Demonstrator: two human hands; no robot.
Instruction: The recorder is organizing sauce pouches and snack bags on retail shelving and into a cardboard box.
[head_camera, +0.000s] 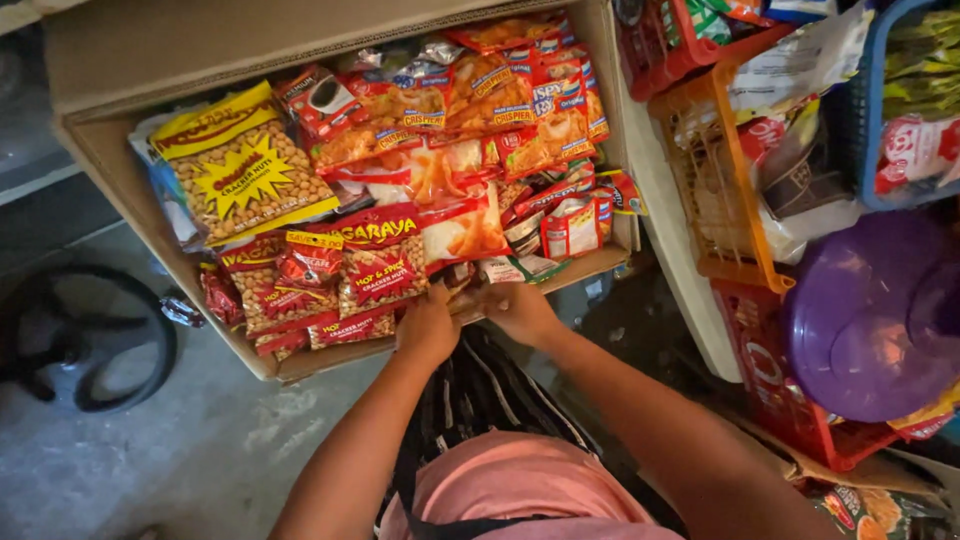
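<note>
A large cardboard box (110, 160) lies open in front of me, packed with snack packets. A big yellow bag of cracker nuts (240, 170) lies at its left, red bags of cracker nuts (375, 265) along the near side, orange crisp packets (490, 95) further back. My left hand (428, 325) rests on the box's near edge, fingers curled next to the red bags. My right hand (520, 308) sits beside it at the same edge, fingers tucked among small packets. What the fingers hold is hidden.
Right of the box stand an orange plastic basket (715, 190), a red crate (775, 385) and a blue basket (865, 150), all with packets. A purple round lid (870, 320) lies on the red crate. A black ring-shaped stand (85, 335) sits on the concrete floor at left.
</note>
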